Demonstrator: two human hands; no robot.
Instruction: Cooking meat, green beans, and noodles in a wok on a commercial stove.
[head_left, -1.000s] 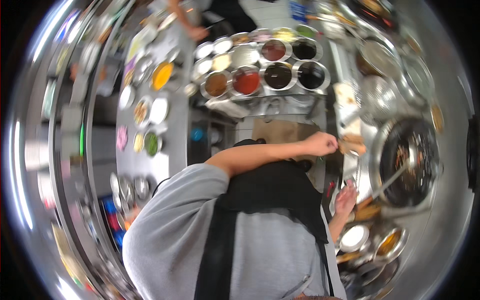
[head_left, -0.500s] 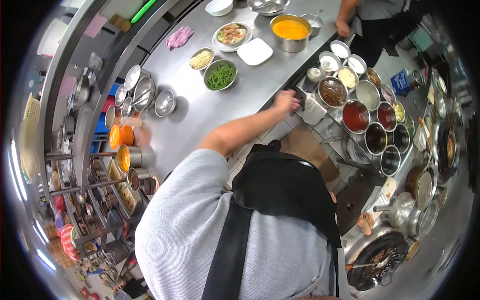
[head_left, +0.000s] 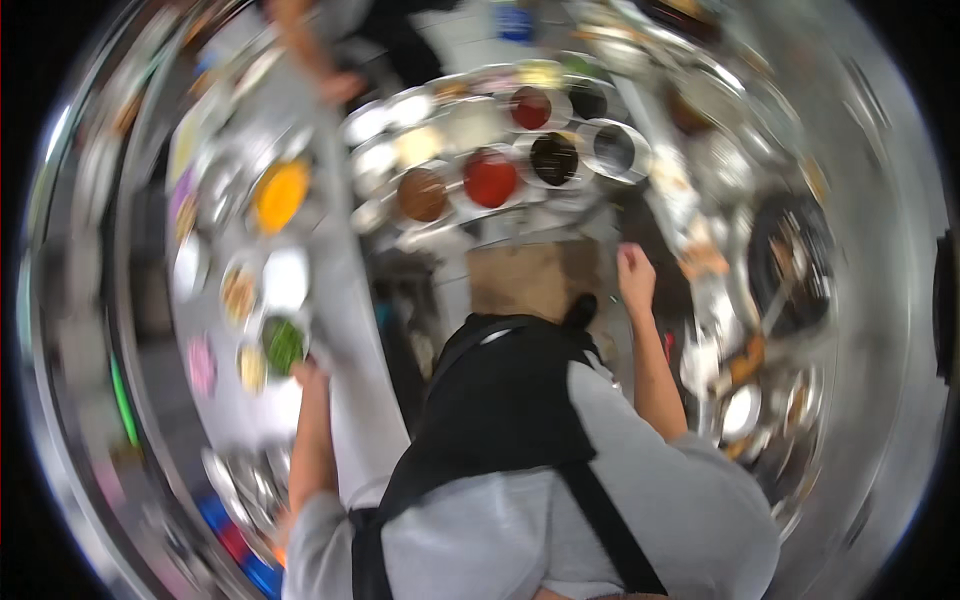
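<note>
The picture is smeared by motion. On the left, my left hand reaches over the steel counter, at the near edge of a metal bowl of green beans. Its fingers are too blurred to tell whether they grip the rim. A small bowl of pale yellow shreds stands beside the beans, and a bowl of mixed food sits farther back next to a white square dish. My right hand hangs over the floor at right with curled fingers; nothing shows in it.
Ahead stands a rack of round pots with sauces, including a red one and a dark one. A pot of orange liquid is on the counter. A co-worker's hand is at far left. A blackened wok sits at right.
The view has swung round toward the pot rack. My left hand has left the rack's corner and is now by the green beans. My right hand has come into view.
</note>
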